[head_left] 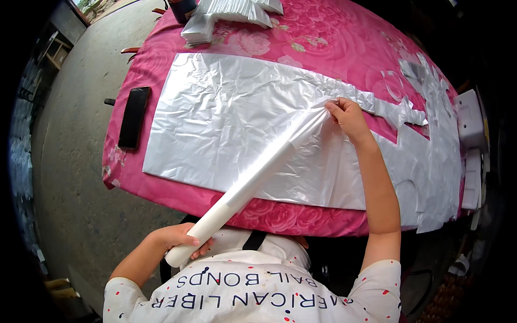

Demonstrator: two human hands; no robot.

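Observation:
A long, narrow roll of white plastic film point(237, 191) runs slantwise from my lap up over the table. My left hand point(188, 240) is closed around its smooth lower end, near my body. At the far end the film is gathered into creases, and my right hand point(347, 116) pinches it between thumb and fingers. Beneath it lies a wide, flat, wrinkled sheet of silvery-white plastic point(204, 118). Whether the sheet is one layer or several I cannot tell.
Pink floral cloth point(247, 44) covers the table. A black phone point(134, 118) lies at its left edge. Folded white bundles point(231, 13) and a dark cup point(182, 9) stand at the back. Loose white plastic pieces point(423, 177) spread over the right side, beside white containers point(470, 119).

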